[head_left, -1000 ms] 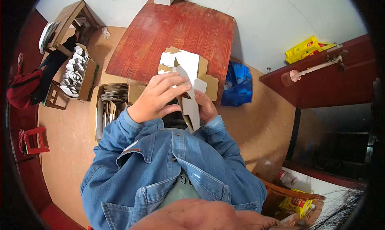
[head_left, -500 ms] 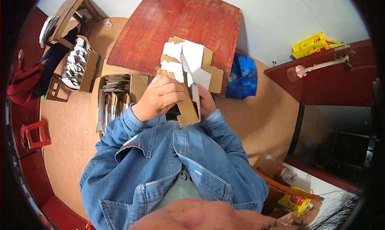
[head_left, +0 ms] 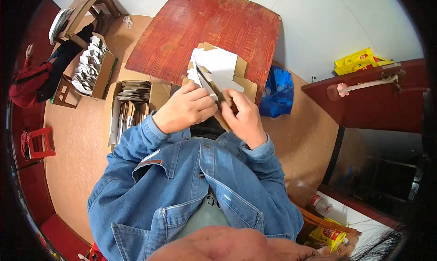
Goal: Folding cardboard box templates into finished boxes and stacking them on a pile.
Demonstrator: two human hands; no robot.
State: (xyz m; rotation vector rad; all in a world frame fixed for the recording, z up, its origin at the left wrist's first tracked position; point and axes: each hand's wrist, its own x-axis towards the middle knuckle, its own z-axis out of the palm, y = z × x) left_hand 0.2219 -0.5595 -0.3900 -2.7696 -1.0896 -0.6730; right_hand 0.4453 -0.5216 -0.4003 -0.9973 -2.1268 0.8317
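Item in hand: a narrow, white-and-brown folded cardboard piece (head_left: 208, 82), held in front of the person's chest at the near edge of a red, wood-grained table (head_left: 200, 24). It lies directly between the two hands. Its long axis runs aslant, from the far left end down to the near right end, and the piece stands nearly edge-on to the viewer. The far end overlaps, in view, a loose pile of flat white-and-brown cardboard blanks (head_left: 218, 60) on the table.

Neither hand is clearly nearer; both are at the piece. The left hand (head_left: 193, 107) is clamped on its left side, knuckles up, fingers curled inward. The right hand (head_left: 243, 115) meets the right side, its wrist lower, thumb and forefinger at the edge; blur there leaves unclear whether they pinch it or only press. The hands are close together, with the cardboard between them. Both forearms, in blue denim sleeves (head_left: 261, 152), angle inward.

Surroundings: an open brown cardboard box (head_left: 159, 96) of packed folded pieces sits near the left forearm; a shiny blue plastic bag (head_left: 278, 94) stands beyond the right hand, beside the table.
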